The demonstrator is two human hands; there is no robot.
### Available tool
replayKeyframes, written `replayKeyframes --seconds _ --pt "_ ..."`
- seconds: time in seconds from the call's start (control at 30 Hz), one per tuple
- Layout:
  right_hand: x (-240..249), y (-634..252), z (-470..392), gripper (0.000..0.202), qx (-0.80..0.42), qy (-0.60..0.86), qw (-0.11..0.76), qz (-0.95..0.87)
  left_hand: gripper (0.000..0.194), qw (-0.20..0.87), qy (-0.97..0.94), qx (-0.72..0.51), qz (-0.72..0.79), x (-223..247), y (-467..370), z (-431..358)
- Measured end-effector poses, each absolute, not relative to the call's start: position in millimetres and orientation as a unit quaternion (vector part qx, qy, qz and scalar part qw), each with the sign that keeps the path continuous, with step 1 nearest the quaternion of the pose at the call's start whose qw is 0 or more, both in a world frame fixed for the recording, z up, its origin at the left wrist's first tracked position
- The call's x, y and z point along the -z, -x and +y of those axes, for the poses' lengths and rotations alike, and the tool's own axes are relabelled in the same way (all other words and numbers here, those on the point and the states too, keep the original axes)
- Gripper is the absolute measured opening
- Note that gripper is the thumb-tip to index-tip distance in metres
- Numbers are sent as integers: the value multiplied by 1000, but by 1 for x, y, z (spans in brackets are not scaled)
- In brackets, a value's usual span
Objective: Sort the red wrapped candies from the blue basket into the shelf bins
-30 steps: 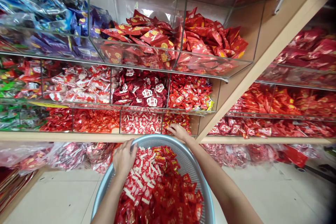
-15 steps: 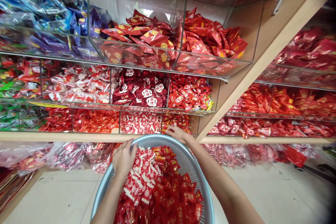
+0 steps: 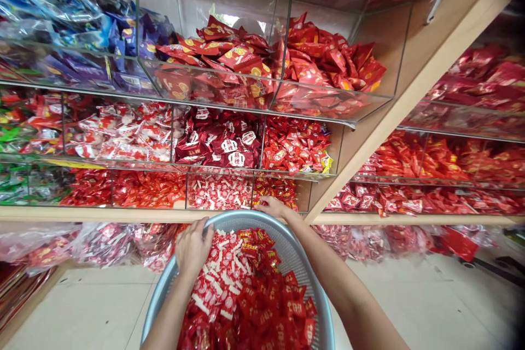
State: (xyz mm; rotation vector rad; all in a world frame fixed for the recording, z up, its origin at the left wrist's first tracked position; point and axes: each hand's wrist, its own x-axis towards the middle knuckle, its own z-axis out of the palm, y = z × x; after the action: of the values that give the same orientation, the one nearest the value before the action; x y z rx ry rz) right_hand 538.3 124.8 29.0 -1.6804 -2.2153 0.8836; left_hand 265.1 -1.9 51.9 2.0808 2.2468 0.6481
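Note:
A round blue-grey basket (image 3: 319,284) with a mesh inner wall fills the lower middle, heaped with red-and-white wrapped candies (image 3: 223,270) and red candies with gold print (image 3: 273,306). My left hand (image 3: 192,249) is closed over its upper left rim, thumb inside. Beyond the far rim, my right hand (image 3: 275,208) is at the front of a low bin of small red-and-gold candies (image 3: 281,188). Its visible fingers are bent and drawn together; what they hold, if anything, cannot be made out.
Clear-walled bins line the shelves, with dark red packets (image 3: 223,139), orange-pictured red packets (image 3: 238,54) and blue packets (image 3: 69,16). A slanting wooden upright (image 3: 404,87) stands at right. Plastic bags of candy (image 3: 109,243) lie beneath the bottom shelf, above the tiled floor (image 3: 98,306).
My right hand has shifted very slightly left at the low bin. The basket and my left hand have barely moved.

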Motion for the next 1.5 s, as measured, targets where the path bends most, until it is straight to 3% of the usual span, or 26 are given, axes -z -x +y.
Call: replayKeyframes --seconds 0.2,0.33,0.73,0.9,1.0,1.2,1.3,1.5 --pt "-26 -536 121 33 -267 568 154 -763 46 5 -665 -205 718 -51 -265 -2" --pt "-26 -540 124 37 -258 554 239 -755 47 8 -667 -208 716 -51 -264 -2" --pt "-29 -547 138 48 -335 568 450 -602 46 1 -672 -206 712 -50 -263 -2" --pt "-50 -550 136 49 -364 571 513 -528 46 8 -670 -205 713 -50 -264 -1" --pt "-70 -555 120 46 -441 546 543 -461 47 10 -668 -201 716 -50 -264 -1" --pt "-99 -565 48 37 -596 512 505 -359 46 9 -666 -209 716 -50 -265 -1" --pt "-97 -557 16 36 -641 521 436 -359 45 11 -665 -212 716 -50 -265 -1" --pt "-75 -516 5 30 -621 553 334 -443 45 17 -663 -215 717 -50 -265 -2"
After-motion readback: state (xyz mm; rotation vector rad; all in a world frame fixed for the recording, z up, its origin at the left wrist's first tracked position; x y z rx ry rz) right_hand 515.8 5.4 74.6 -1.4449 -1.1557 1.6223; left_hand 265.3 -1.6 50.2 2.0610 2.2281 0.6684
